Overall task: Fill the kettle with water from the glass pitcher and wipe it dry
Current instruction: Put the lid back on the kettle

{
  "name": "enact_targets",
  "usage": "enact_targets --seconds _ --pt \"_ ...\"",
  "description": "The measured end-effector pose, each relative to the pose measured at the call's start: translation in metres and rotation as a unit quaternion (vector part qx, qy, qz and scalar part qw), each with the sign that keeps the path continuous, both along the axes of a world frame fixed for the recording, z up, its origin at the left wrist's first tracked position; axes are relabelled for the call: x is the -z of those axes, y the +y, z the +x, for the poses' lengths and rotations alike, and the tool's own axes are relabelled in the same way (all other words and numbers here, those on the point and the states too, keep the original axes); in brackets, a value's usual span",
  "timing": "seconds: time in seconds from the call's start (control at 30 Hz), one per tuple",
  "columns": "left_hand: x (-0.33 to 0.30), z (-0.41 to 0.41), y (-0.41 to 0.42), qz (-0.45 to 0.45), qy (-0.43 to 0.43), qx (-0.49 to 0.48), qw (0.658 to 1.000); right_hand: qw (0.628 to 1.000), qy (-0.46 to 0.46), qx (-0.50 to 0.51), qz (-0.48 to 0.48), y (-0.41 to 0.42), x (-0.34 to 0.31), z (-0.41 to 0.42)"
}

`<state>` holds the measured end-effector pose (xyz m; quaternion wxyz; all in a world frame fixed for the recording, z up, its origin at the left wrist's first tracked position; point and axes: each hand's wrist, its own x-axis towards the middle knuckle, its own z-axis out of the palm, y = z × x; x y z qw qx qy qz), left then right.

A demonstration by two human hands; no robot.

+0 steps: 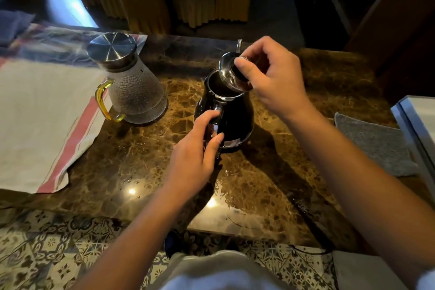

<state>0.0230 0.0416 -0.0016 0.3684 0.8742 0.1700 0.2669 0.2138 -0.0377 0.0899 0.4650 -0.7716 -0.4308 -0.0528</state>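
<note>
**Kettle open, lid lifted**

The left hand (pixel 193 150) grips the handle of the black kettle (pixel 231 115), standing mid-desk (pixel 146 160). The right hand (pixel 270 77) pinches the tilted lid (pixel 229 73) above its dark mouth. The capped glass pitcher (pixel 134 85) stands well left, beside a cloth (pixel 40 125).

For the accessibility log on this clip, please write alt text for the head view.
The right hand holds the kettle lid tilted just above the open black kettle while the left hand grips its handle on a brown marble table. A lidded glass pitcher stands to the left, beside a white cloth; a grey cloth lies right.
</note>
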Motion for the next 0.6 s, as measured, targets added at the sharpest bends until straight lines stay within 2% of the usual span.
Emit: enact_targets --seconds 0.4,0.6 --pt "0.003 0.001 0.002 -0.011 0.01 0.008 1.0 0.992 -0.056 -0.015 -0.113 0.024 0.011 0.006" --pt "0.004 0.002 0.003 -0.026 0.01 0.022 0.999 0.968 -0.118 -0.054 -0.214 0.031 -0.009 0.012"
